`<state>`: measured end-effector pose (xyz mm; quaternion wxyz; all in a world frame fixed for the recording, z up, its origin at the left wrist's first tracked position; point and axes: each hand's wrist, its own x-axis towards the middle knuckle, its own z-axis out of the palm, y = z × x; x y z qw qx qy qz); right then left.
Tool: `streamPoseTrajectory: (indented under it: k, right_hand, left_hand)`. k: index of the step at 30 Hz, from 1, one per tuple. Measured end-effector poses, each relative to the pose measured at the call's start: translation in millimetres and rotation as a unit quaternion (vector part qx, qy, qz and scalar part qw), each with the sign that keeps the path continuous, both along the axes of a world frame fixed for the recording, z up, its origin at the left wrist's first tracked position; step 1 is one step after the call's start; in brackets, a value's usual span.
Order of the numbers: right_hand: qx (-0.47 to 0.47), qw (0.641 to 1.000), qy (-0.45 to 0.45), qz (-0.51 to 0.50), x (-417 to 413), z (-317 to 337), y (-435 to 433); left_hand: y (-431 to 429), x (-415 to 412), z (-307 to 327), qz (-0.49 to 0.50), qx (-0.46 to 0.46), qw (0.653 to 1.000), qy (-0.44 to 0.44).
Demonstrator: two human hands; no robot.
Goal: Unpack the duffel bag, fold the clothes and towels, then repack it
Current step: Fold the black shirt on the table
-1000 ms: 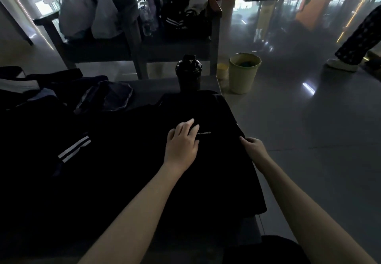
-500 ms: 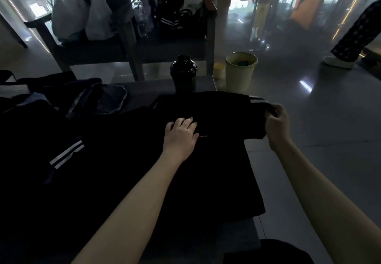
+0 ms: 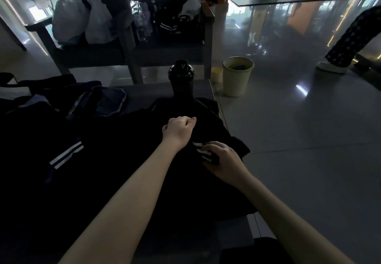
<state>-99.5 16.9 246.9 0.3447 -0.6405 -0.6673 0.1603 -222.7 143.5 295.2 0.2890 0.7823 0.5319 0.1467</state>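
**Bag emptied, folding barely begun, repacking not started**

At the far left a heap of dark clothes (image 3: 61,158), one piece marked with white stripes, is seen lying unfolded on the tabletop (image 3: 144,91). A blue garment (image 3: 109,102) is crumpled just beyond it. Both are judged to be waiting their turn. No folded stack is seen, and the duffel bag cannot be made out in the gloom.

In the middle a black garment (image 3: 144,181) is spread flat and is being folded. The left hand (image 3: 179,128) is curled into a fist on its upper part; whether cloth is caught inside cannot be told. Just to the right, the right hand (image 3: 223,161) is closed round the striped sleeve (image 3: 199,149), which is brought in across the garment's body.

Unpacking is therefore taken as largely done. Most of the folding and all of the repacking are judged to remain.
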Motion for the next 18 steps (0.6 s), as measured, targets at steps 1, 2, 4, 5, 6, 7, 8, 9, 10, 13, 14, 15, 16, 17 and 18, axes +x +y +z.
streamPoseTrajectory:
  k: [1, 2, 4, 5, 6, 7, 8, 9, 10, 13, 14, 15, 16, 17, 18]
  right_hand:
    - [0.002, 1.000, -0.001, -0.001, -2, -3, -2]
    - [0.002, 1.000, 0.000, -0.011, -3, -5, -4]
    - [0.001, 0.999, -0.001, -0.041, -6, -7, -7]
    - [0.000, 0.998, -0.012, -0.054, -7, -9, -8]
    - [-0.005, 0.997, -0.036, -0.069, -7, -11, -10]
    - [-0.014, 0.994, -0.069, -0.089, -6, -12, -11]
    - [-0.026, 0.988, -0.101, -0.113, -3, -13, -13]
    - [-0.040, 0.981, -0.122, -0.144, 0, -14, -14]
    - [-0.049, 0.974, -0.129, -0.180, 5, -15, -15]
    - [-0.105, 0.949, -0.086, -0.283, 23, -14, -14]
    - [-0.141, 0.943, -0.047, -0.297, 28, -13, -13]
    - [-0.172, 0.938, 0.004, -0.299, 33, -12, -11]
    - [-0.187, 0.935, 0.058, -0.296, 36, -13, -10]
    - [-0.183, 0.931, 0.108, -0.296, 38, -14, -9]
    - [-0.163, 0.928, 0.147, -0.302, 38, -14, -8]
  left_hand:
    - [0, 3, 0, -0.002, 0.004, 1.000, 0.019]
    - [1, 7, 0, -0.004, 0.011, 0.999, 0.039]
    - [4, 15, -2, -0.013, 0.033, 0.996, 0.080]
    - [4, 18, -3, -0.021, 0.044, 0.994, 0.096]
    - [4, 21, -5, -0.032, 0.054, 0.992, 0.107]
    - [5, 23, -6, -0.044, 0.062, 0.990, 0.115]
    - [5, 24, -8, -0.054, 0.067, 0.989, 0.122]
    - [6, 25, -9, -0.060, 0.067, 0.988, 0.126]
    - [6, 25, -10, -0.061, 0.063, 0.988, 0.126]
    - [8, 22, -13, -0.054, 0.051, 0.993, 0.096]
    - [9, 21, -14, -0.047, 0.045, 0.995, 0.070]
    - [11, 21, -14, -0.035, 0.037, 0.998, 0.033]
    - [12, 21, -14, -0.021, 0.027, 0.999, -0.010]
    - [13, 22, -12, -0.010, 0.017, 0.999, -0.050]
    - [15, 23, -9, -0.006, 0.010, 0.997, -0.083]
